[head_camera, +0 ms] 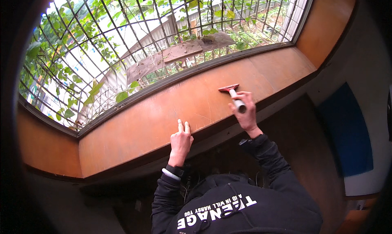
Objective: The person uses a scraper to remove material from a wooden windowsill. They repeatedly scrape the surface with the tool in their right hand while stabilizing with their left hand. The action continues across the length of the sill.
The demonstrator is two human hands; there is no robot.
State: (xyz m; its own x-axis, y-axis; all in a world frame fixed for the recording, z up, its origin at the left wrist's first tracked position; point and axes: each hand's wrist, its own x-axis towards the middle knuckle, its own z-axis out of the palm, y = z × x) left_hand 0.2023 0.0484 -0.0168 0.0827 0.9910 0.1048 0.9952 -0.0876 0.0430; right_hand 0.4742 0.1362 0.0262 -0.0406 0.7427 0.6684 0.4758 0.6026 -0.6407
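Observation:
My right hand (246, 114) grips the pale handle of a scraper-like tool (233, 94) with a red head. The head is over the wooden window sill (144, 120), toward its right half; whether it presses on the wood I cannot tell. Fine pale scratches mark the sill between my hands. At the sill's front edge, my left hand (180, 142) rests with two fingers stretched out on the wood and the others curled under. It holds nothing.
Behind the sill runs a dark window frame (183, 71), with a metal grille (165, 28) and climbing vines (96, 90) outside. Wooden side panels rise at the left (49, 142) and right (326, 25). A blue panel (349, 133) is at the right.

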